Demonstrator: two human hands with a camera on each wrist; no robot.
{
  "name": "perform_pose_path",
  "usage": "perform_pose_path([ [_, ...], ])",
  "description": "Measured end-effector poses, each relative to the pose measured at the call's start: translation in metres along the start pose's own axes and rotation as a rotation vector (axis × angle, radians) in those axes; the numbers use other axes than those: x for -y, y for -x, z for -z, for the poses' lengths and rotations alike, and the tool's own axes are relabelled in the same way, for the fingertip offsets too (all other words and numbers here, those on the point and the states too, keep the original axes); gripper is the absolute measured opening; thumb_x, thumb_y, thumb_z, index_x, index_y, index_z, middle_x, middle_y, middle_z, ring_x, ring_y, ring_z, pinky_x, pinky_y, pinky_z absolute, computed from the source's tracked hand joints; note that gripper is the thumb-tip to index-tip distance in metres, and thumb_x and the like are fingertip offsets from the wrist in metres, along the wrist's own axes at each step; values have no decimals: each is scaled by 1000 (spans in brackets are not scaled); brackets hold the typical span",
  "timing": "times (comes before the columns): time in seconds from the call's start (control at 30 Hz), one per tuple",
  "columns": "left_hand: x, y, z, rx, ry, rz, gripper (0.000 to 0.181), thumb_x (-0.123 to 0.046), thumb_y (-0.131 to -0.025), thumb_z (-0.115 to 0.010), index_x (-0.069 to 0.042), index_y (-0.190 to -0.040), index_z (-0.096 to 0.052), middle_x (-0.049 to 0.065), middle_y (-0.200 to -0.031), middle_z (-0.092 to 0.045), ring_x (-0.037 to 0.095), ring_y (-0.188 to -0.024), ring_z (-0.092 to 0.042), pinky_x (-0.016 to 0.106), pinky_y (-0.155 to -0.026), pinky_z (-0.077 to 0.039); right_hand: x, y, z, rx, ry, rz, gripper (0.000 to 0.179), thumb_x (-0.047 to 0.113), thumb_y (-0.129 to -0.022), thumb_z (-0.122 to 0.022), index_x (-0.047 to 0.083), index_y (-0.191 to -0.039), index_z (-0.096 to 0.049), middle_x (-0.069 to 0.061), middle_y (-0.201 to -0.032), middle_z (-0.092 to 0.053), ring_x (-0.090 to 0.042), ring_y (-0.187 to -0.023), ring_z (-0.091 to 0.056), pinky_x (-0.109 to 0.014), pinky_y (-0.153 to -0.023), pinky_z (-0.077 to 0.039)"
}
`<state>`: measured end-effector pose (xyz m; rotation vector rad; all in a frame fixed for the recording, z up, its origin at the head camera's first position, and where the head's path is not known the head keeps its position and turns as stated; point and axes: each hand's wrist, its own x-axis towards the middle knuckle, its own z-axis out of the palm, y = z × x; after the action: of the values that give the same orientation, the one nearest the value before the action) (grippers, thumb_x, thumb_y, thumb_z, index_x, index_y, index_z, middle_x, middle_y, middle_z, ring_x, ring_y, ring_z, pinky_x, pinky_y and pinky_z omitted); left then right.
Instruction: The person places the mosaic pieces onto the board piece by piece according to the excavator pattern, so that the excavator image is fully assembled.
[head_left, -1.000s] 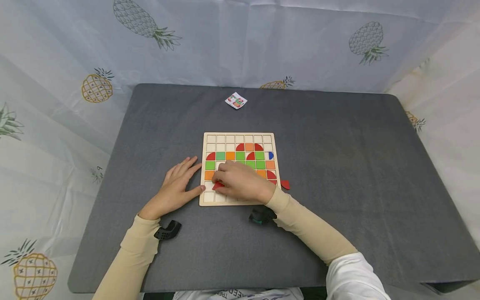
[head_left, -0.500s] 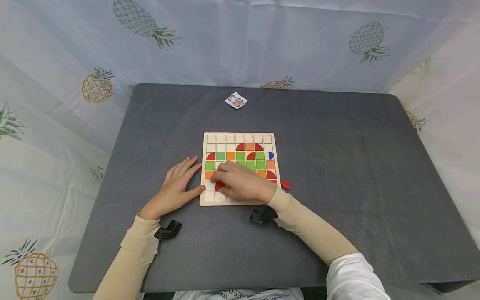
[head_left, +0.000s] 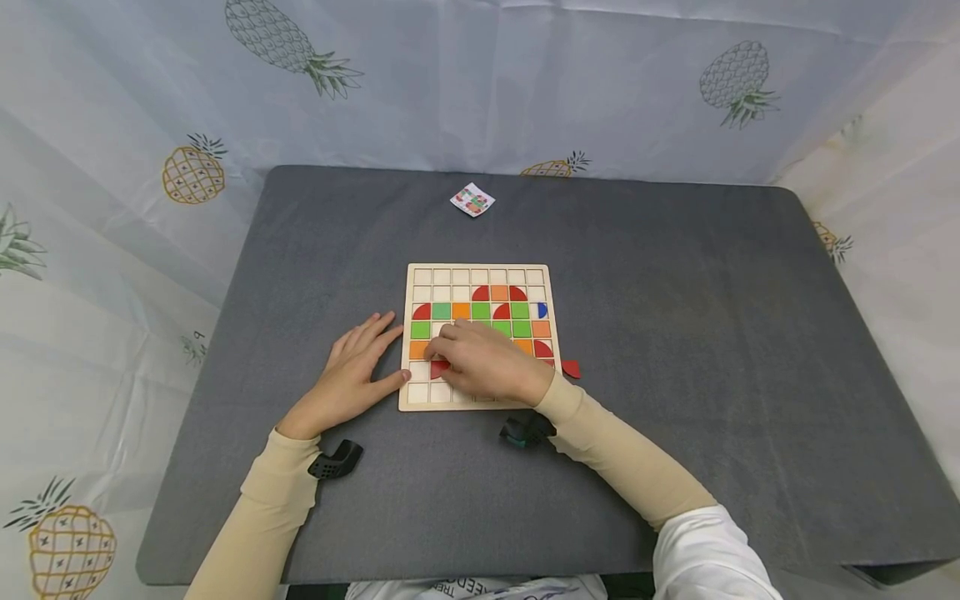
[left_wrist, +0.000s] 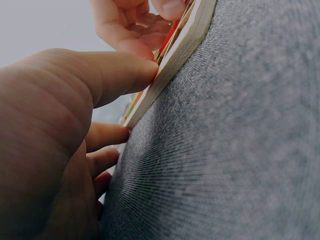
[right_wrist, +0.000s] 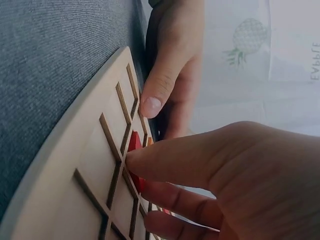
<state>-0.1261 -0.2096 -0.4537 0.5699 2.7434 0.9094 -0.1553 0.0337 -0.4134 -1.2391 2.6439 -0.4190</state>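
Note:
A square wooden grid board (head_left: 403,402) lies on the table, some cells filled with red, green and orange pieces. My left hand (head_left: 345,382) is spread flat beside it, thumb at the left edge and fingertips near the same side. Over the lower left of the grid, my right hand (head_left: 491,360) pinches a red quarter-circle piece (head_left: 438,369). In the right wrist view, the red piece (right_wrist: 135,142) sits tilted at a cell between thumb and fingers. That hand covers several cells in the board's middle.
Off the board's right edge lies a loose red quarter-circle piece (head_left: 572,369). A small printed pattern card (head_left: 472,200) is near the back edge of the grey table (head_left: 675,333). A pineapple-print curtain (head_left: 600,83) hangs behind and at both sides.
The red piece has turned in the right hand's fingers and shifted slightly over its cell on the board. The left hand has stayed at the board's left edge.

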Motion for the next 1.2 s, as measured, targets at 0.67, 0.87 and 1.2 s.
perform_pose_path([
  [0.67, -1, 1, 1, 10, -4, 14, 75, -36, -97, -67, -11, -159, -34, 14, -170, -19, 36, -158, -10, 60, -123, -6, -65, 88, 66, -133, -171, -326, 34, 19, -96, -69, 7, -128, -66, -9, -122, -67, -27, -110, -59, -43, -90, -54],
  [0.87, 0, 2, 0, 9, 6, 19, 75, -37, -97, -67, -11, -159, -34, 14, -170, -19, 36, -158, -10, 60, -123, -6, -76, 114, 61, -93, -148, -389, 37, 17, -96, -70, 6, -131, -65, -8, -120, -67, -28, -112, -59, -46, -92, -55],
  [1.2, -2, 1, -1, -5, 5, -1, 74, -37, -97, -67, -11, -158, -35, 13, -169, -20, 36, -158, -11, 60, -123, -7, -83, 144, 44, -75, -200, -423, 44, 16, -93, -73, 7, -134, -61, -9, -125, -66, -27, -110, -59, -45, -92, -54],
])
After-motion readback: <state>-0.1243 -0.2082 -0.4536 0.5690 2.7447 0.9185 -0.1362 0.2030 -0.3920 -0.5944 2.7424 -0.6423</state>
